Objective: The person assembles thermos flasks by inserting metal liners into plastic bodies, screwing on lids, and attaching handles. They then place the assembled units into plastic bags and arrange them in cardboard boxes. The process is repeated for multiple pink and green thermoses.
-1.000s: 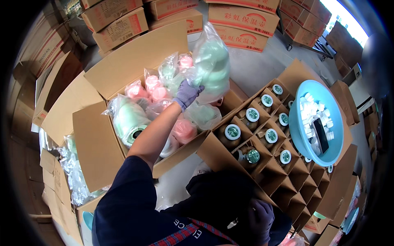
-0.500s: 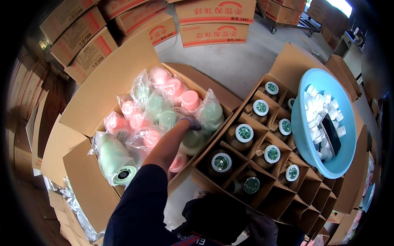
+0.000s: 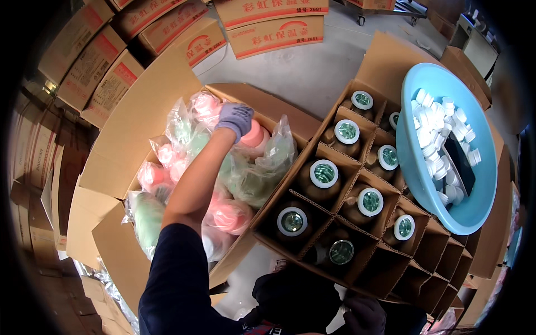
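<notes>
Several plastic-bagged pink and green bottles (image 3: 229, 216) fill the carton (image 3: 142, 134) at left, the person's gloved left hand (image 3: 237, 118) over pink ones at its far side, fingertips hidden, grip impossible to tell. Rightward stand a divided carton (image 3: 385, 58) of flasks (image 3: 324, 174), the shadowed right hand (image 3: 364, 316) below it, fingers unreadable, and a blue basin (image 3: 412, 173) of white caps (image 3: 432, 123).

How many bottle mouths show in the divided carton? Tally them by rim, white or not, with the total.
White-rimmed mouths: 8
Mouth without a white rim: 1
Total: 9 showing; the blue basin may hide more.
</notes>
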A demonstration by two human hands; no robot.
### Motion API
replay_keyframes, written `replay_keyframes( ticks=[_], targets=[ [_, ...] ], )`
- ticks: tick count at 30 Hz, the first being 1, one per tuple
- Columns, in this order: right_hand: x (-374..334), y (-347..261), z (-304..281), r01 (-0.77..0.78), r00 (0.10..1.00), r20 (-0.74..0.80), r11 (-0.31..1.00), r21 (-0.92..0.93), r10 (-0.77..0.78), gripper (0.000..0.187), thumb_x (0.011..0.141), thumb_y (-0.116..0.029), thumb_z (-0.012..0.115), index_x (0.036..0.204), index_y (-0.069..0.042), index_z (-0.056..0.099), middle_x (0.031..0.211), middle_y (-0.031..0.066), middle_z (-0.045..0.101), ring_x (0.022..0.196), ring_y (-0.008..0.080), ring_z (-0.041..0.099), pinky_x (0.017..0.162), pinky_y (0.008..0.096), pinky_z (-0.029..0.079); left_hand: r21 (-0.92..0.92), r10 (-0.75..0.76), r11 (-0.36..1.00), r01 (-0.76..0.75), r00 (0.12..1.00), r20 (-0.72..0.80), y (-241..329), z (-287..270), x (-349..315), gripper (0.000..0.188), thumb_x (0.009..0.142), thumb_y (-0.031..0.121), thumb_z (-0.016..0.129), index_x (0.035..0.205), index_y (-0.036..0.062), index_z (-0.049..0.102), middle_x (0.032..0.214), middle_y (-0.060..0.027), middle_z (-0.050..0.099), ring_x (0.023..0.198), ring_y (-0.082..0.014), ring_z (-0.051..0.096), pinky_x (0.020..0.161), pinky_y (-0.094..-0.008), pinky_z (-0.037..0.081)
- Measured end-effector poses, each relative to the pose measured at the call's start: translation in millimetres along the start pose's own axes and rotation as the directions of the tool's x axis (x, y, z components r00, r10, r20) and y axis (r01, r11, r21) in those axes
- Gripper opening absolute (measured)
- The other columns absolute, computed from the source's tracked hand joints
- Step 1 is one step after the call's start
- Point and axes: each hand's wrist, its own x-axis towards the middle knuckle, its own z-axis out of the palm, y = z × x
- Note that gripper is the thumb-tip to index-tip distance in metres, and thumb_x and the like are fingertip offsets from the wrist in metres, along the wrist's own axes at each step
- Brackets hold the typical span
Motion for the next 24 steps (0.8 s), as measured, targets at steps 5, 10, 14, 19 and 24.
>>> replay_keyframes(
  ticks=[5, 10, 14, 19, 24],
  targets=[
    [-4.3, 9.3, -1.7, 0.009, 0.999, 0.031, 0.999, -0.052, -0.007, 0.033, 0.081, -0.009, 0.074, 0.113, -0.003, 0.070, 0.110, 0.0179, 0.067, 0.103, 0.0347, 0.064, 0.091, 0.0406, 0.051, 0.521, 0.269, 0.831, -0.194, 0.961, -0.071, 53.1, 72.8, 47.2, 0.036, 0.093, 0.035, 0.052, 0.116, 0.0164, 0.072, 0.122, -0.0104, 0.069, 0.113, -0.0251, 0.066, 0.091, -0.0399, 0.051],
    [-7.3, 18.0, 3.5, -0.026, 0.999, 0.025, 0.999, -0.021, 0.026, 0.034, 0.080, -0.009, 0.074, 0.113, -0.004, 0.070, 0.110, 0.0179, 0.067, 0.100, 0.0349, 0.064, 0.088, 0.0411, 0.051, 0.292, -0.052, 0.956, -0.008, 0.979, 0.198, 69.1, 60.9, 64.6, 0.038, 0.095, 0.037, 0.050, 0.124, 0.0190, 0.069, 0.136, -0.0050, 0.061, 0.131, -0.0243, 0.052, 0.106, -0.0429, 0.039],
    [-8.1, 6.2, 0.1, 0.016, 1.000, 0.014, 0.999, 0.030, -0.017, 0.035, 0.080, -0.008, 0.074, 0.114, -0.004, 0.070, 0.108, 0.0178, 0.067, 0.097, 0.0343, 0.063, 0.086, 0.0406, 0.051, 0.202, -0.062, 0.978, 0.058, 0.998, 0.015, 41.1, 102.5, 55.0, 0.040, 0.096, 0.034, 0.049, 0.132, 0.0200, 0.061, 0.136, -0.0067, 0.059, 0.131, -0.0277, 0.049, 0.102, -0.0482, 0.037],
    [-21.7, 8.5, -5.0, 0.007, 1.000, -0.020, 1.000, -0.006, -0.007, 0.032, 0.082, -0.009, 0.072, 0.114, -0.004, 0.068, 0.108, 0.0154, 0.068, 0.096, 0.0358, 0.063, 0.086, 0.0421, 0.051, 0.466, -0.018, 0.883, -0.056, 0.988, 0.153, 69.6, 70.7, 41.0, 0.035, 0.098, 0.031, 0.045, 0.123, 0.0168, 0.065, 0.128, -0.0070, 0.065, 0.126, -0.0237, 0.056, 0.099, -0.0496, 0.040],
    [-42.8, -2.5, -12.3, 0.182, 0.982, -0.052, 0.983, -0.011, -0.182, 0.032, 0.080, -0.009, 0.072, 0.112, -0.004, 0.068, 0.104, 0.0147, 0.069, 0.093, 0.0343, 0.065, 0.083, 0.0410, 0.052, 0.380, -0.055, 0.923, 0.056, 0.998, -0.015, 37.8, -118.5, -35.5, 0.033, 0.090, 0.038, 0.056, 0.108, 0.0123, 0.067, 0.112, -0.0123, 0.071, 0.105, -0.0277, 0.067, 0.091, -0.0449, 0.048]
  ],
)
